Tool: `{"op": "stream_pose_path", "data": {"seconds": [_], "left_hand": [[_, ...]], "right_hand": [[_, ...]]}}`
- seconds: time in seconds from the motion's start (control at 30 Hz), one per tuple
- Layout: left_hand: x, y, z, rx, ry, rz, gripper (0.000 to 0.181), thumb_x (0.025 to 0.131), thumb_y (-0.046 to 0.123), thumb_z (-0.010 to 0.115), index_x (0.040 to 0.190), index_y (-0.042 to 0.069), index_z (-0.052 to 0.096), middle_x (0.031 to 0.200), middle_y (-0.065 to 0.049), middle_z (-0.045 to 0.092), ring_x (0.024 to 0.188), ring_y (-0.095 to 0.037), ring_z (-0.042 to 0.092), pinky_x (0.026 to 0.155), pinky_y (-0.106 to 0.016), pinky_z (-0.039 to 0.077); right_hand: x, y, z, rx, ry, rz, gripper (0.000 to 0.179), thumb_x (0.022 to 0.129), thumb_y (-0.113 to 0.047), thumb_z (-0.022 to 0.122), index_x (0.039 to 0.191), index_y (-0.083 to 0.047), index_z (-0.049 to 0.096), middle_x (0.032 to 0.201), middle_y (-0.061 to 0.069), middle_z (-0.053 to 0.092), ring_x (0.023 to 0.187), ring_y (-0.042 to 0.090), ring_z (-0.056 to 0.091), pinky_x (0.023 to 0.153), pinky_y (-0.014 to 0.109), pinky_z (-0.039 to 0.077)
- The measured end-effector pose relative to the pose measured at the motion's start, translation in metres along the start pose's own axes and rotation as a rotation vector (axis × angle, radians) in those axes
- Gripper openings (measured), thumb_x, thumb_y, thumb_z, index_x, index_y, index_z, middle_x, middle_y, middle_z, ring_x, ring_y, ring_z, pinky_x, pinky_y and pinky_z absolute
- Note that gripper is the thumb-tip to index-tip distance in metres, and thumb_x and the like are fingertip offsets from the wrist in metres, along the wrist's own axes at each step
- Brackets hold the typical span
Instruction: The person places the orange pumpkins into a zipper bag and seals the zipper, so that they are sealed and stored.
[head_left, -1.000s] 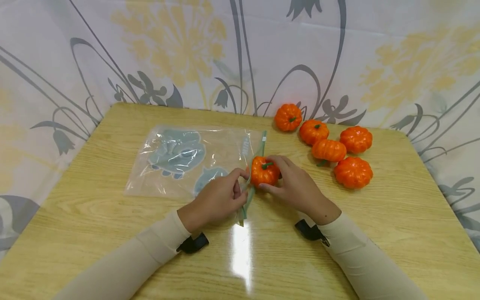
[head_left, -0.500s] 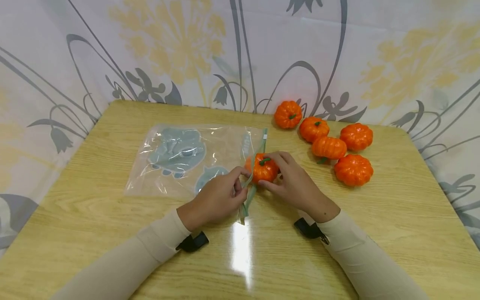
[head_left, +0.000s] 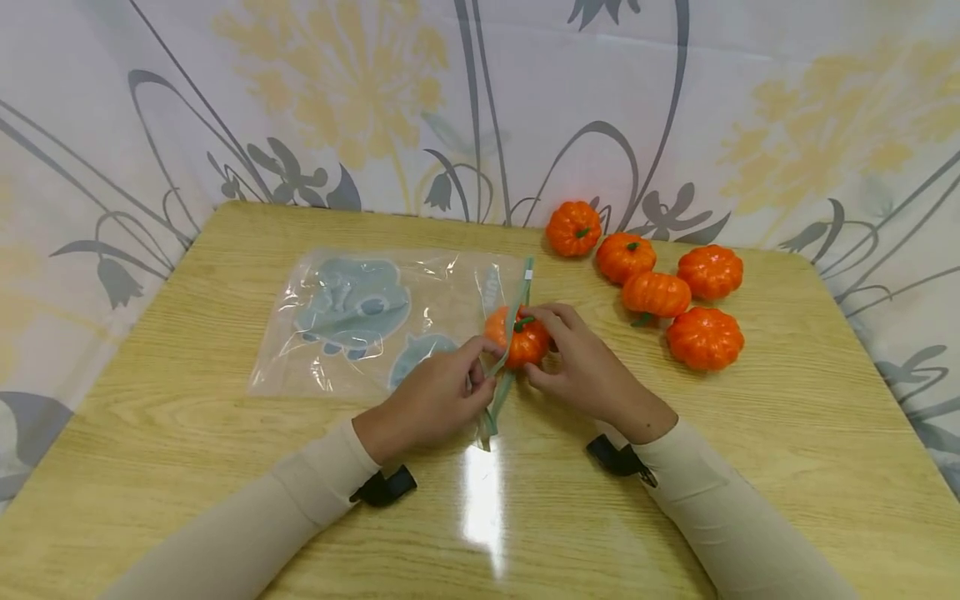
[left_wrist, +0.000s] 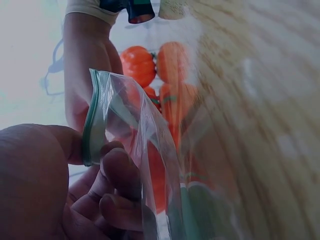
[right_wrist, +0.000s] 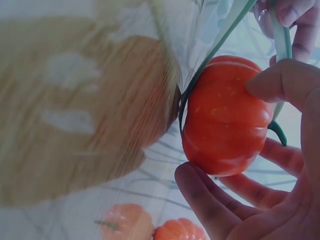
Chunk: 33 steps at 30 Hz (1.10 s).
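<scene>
A clear zip bag [head_left: 442, 292] with pale blue cartoon prints lies flat on the table, its green-edged mouth facing right. My left hand [head_left: 442, 387] pinches one lip of that mouth between thumb and finger; in the left wrist view the green strip [left_wrist: 90, 125] stands raised there. My right hand [head_left: 592, 371] grips a small orange toy pumpkin [head_left: 534, 343] with a green stem. Part of the pumpkin shows through the plastic, inside the mouth. In the right wrist view, thumb and fingers lie round the pumpkin [right_wrist: 225, 115], with the green strip against its far side.
Several more orange toy pumpkins sit at the back right of the wooden table [head_left: 225, 467], among them one pumpkin [head_left: 573, 229] by the wall and another pumpkin [head_left: 705, 339] nearest the front. A flower-patterned cloth [head_left: 480, 100] rises behind the table.
The pumpkin in my right hand has moved left, from beside the bag's mouth to partly inside it. My left hand keeps its pinch on the lip, nearly still.
</scene>
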<state>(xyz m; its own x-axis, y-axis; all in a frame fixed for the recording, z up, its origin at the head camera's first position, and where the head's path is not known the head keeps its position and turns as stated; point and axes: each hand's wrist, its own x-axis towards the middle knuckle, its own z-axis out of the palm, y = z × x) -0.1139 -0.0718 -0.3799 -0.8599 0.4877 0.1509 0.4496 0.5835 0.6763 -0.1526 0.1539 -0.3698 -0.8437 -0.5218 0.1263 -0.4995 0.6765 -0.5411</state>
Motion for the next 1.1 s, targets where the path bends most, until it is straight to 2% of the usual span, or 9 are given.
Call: {"op": "stream_pose_path", "data": {"seconds": [0.13,0.3,0.5,0.67,0.83,1.1], "left_hand": [[0.0003,0.0,-0.0008,0.005,0.003,0.007,0.029,0.096,0.014,0.06,0.124,0.013,0.054,0.073,0.009,0.057,0.055,-0.002,0.046,0.053,-0.018,0.041],[-0.0001,0.0004,-0.0006,0.006,0.022,0.014,0.028,0.095,0.013,0.06,0.123,0.014,0.055,0.072,0.009,0.054,0.054,-0.002,0.043,0.052,-0.019,0.038],[-0.0017,0.0002,0.0003,-0.006,0.003,0.007,0.027,0.096,0.013,0.059,0.122,0.015,0.054,0.071,0.009,0.054,0.053,-0.002,0.043,0.051,-0.019,0.038],[-0.0014,0.0008,-0.0001,-0.019,0.0,0.014,0.027,0.096,0.013,0.058,0.122,0.015,0.054,0.072,0.008,0.055,0.053,-0.002,0.044,0.051,-0.019,0.038],[-0.0013,0.0018,-0.0021,-0.032,-0.024,0.011,0.027,0.097,0.014,0.058,0.124,0.015,0.053,0.074,0.008,0.057,0.054,-0.002,0.045,0.052,-0.019,0.039],[-0.0011,0.0013,-0.0015,-0.037,-0.041,0.009,0.027,0.097,0.015,0.058,0.124,0.015,0.053,0.075,0.008,0.058,0.054,-0.002,0.046,0.051,-0.019,0.039]], "right_hand": [[0.0014,0.0003,-0.0011,0.005,-0.013,-0.002,0.064,0.087,-0.013,0.071,0.146,-0.009,0.045,0.144,0.016,0.042,0.117,0.029,0.058,0.096,0.043,0.054],[0.002,-0.0013,-0.0018,0.031,-0.009,0.002,0.064,0.088,-0.015,0.073,0.145,-0.008,0.046,0.143,0.016,0.043,0.117,0.029,0.058,0.095,0.043,0.055],[0.0011,-0.0009,0.0005,0.042,-0.004,-0.011,0.063,0.089,-0.016,0.076,0.144,-0.007,0.047,0.141,0.016,0.047,0.109,0.026,0.06,0.089,0.042,0.056],[0.002,-0.0027,-0.0005,0.062,-0.009,0.013,0.066,0.087,-0.016,0.078,0.143,-0.007,0.044,0.139,0.015,0.051,0.104,0.027,0.064,0.088,0.042,0.057],[0.0029,-0.003,-0.0002,0.085,-0.031,0.035,0.067,0.086,-0.016,0.079,0.142,-0.006,0.043,0.137,0.014,0.054,0.106,0.029,0.066,0.087,0.041,0.058],[0.0031,-0.0009,0.0015,0.12,-0.014,0.01,0.061,0.086,-0.01,0.079,0.139,-0.002,0.049,0.133,0.017,0.053,0.107,0.029,0.068,0.09,0.039,0.058]]}}
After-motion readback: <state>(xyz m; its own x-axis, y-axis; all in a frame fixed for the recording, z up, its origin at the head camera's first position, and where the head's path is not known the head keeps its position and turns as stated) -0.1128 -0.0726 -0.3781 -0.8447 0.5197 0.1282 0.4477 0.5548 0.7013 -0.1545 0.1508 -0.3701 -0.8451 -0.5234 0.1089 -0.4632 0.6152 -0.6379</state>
